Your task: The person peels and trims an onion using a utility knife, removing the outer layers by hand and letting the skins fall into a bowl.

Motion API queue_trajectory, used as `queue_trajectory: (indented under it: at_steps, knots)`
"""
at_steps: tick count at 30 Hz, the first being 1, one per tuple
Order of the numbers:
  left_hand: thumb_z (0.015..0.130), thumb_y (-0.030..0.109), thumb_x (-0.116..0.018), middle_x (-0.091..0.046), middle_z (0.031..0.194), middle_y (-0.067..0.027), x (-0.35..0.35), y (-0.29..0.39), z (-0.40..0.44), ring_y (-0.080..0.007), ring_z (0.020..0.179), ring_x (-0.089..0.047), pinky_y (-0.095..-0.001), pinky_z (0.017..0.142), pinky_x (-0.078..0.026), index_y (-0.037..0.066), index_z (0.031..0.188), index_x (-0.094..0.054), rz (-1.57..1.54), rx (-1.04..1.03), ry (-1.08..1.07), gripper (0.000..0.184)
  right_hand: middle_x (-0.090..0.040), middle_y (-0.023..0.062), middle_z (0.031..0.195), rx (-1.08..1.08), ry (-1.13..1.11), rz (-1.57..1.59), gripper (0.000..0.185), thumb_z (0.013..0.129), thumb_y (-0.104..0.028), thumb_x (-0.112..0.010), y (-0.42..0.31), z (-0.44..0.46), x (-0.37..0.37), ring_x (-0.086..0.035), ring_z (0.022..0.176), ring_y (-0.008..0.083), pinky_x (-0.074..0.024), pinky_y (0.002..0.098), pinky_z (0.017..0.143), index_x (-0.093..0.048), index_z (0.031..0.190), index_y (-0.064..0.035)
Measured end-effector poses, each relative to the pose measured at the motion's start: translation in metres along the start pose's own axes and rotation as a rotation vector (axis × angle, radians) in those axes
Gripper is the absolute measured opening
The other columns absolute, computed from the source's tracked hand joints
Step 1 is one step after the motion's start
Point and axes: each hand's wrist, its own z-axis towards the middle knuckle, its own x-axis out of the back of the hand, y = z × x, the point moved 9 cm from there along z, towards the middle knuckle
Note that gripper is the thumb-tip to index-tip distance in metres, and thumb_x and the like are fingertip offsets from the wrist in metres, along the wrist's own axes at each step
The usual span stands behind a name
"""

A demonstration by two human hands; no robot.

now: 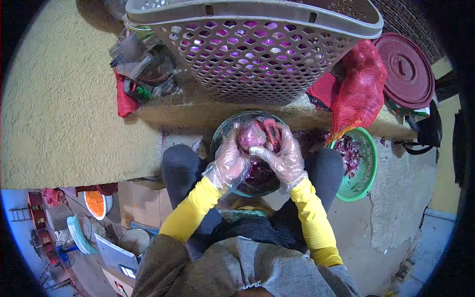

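Left hand (pixel 229 161), crinkly in clear plastic, cups the round, glossy onion (pixel 251 135) here; right hand (pixel 286 159) grips the red tool (pixel 271 131) beside it; below, a round bowl (pixel 216 136) of purple skins (pixel 260 171).

One head cam, super wide
Looks forward and down from above, pretty near the left hand (pixel 230 161) and right hand (pixel 288 159), basket (pixel 261 11) along the top edge.

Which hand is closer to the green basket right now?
Right. The right hand is nearer, with the right knee between it and the green basket; the left hand is farther off, beyond the onion.
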Motion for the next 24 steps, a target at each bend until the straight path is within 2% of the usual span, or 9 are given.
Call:
queue_trajectory:
  at_steps: [6,8,11,13,15,19,20,21,24]
  knots:
    - [0.100,0.041,-0.052,-0.063,0.118,-0.0154,-0.023,0.000,0.002,-0.0272,0.106,-0.063,-0.0429,0.098,-0.051,0.000,0.124,-0.056,0.000,-0.006,-0.207,0.048,-0.069,0.0065,0.091,-0.077,-0.009,-0.202,0.062,0.071,-0.031,-0.089,-0.010,0.005,0.006,-0.063,0.078,0.0133,-0.0517,0.0315,0.071,-0.058,0.116,-0.0016]
    - [0.098,0.039,-0.055,-0.065,0.112,-0.0148,-0.010,-0.003,0.002,-0.0276,0.099,-0.065,-0.0436,0.094,-0.053,0.000,0.121,-0.057,-0.073,0.000,0.043,0.045,-0.070,0.0119,0.087,-0.035,-0.039,-0.388,0.059,0.074,-0.041,-0.084,-0.020,0.007,0.006,-0.068,0.078,0.0232,-0.0526,0.0366,0.071,-0.060,0.112,-0.0030]
    - [0.096,0.039,-0.058,-0.065,0.111,-0.0151,-0.004,0.006,-0.001,-0.0271,0.101,-0.065,-0.0451,0.093,-0.054,0.001,0.119,-0.058,-0.105,0.021,0.055,0.045,-0.068,0.0165,0.082,0.047,-0.112,-0.471,0.055,0.077,-0.047,-0.079,-0.023,0.012,0.012,-0.068,0.075,0.0330,-0.0522,0.0400,0.069,-0.063,0.107,-0.0045]
    - [0.093,0.041,-0.060,-0.065,0.111,-0.0140,-0.007,0.022,-0.010,-0.0275,0.104,-0.064,-0.0478,0.093,-0.053,0.004,0.116,-0.059,-0.007,-0.039,0.086,0.044,-0.067,0.0191,0.080,0.137,-0.148,-0.604,0.037,0.087,-0.039,-0.070,-0.035,0.019,0.014,-0.066,0.074,0.0391,-0.0513,0.0432,0.066,-0.064,0.104,-0.0072]
    - [0.096,0.042,-0.057,-0.060,0.122,-0.0072,0.000,0.034,-0.003,-0.0278,0.113,-0.059,-0.0574,0.092,-0.051,0.025,0.120,-0.056,-0.044,-0.035,0.190,0.030,-0.067,0.0187,0.081,0.178,-0.178,-0.544,0.029,0.092,-0.034,-0.065,-0.038,0.030,0.012,-0.065,0.076,0.0401,-0.0512,0.0448,0.065,-0.064,0.106,-0.0084]
    - [0.095,0.039,-0.057,-0.061,0.119,-0.0109,-0.018,0.056,0.012,-0.0291,0.112,-0.060,-0.0516,0.095,-0.051,0.016,0.118,-0.058,0.145,-0.139,0.128,0.033,-0.067,0.0184,0.081,0.347,-0.241,-0.686,0.027,0.094,-0.030,-0.061,-0.045,0.049,0.001,-0.066,0.077,0.0400,-0.0519,0.0471,0.066,-0.061,0.112,-0.0104]
    - [0.097,0.035,-0.052,-0.064,0.115,-0.0141,-0.005,0.049,0.029,-0.0294,0.109,-0.061,-0.0481,0.095,-0.051,0.007,0.115,-0.060,-0.134,0.018,0.021,0.034,-0.067,0.0181,0.080,0.270,-0.245,-0.679,0.039,0.088,-0.044,-0.068,-0.045,0.054,0.001,-0.067,0.076,0.0394,-0.0523,0.0465,0.067,-0.064,0.107,-0.0103]
    - [0.097,0.035,-0.052,-0.064,0.115,-0.0141,-0.007,0.050,0.029,-0.0294,0.109,-0.061,-0.0481,0.095,-0.051,0.007,0.115,-0.060,-0.138,0.016,0.020,0.034,-0.067,0.0181,0.080,0.272,-0.247,-0.682,0.039,0.088,-0.044,-0.068,-0.047,0.057,-0.001,-0.067,0.076,0.0394,-0.0523,0.0465,0.067,-0.064,0.107,-0.0103]
    - [0.100,0.031,-0.045,-0.066,0.111,-0.0145,-0.028,0.045,0.023,-0.0276,0.103,-0.065,-0.0459,0.095,-0.052,0.002,0.112,-0.061,-0.185,0.043,-0.115,0.036,-0.068,0.0152,0.075,0.133,-0.305,-0.746,0.071,0.060,-0.072,-0.077,-0.031,0.066,-0.007,-0.068,0.073,0.0367,-0.0535,0.0435,0.067,-0.069,0.094,-0.0102]
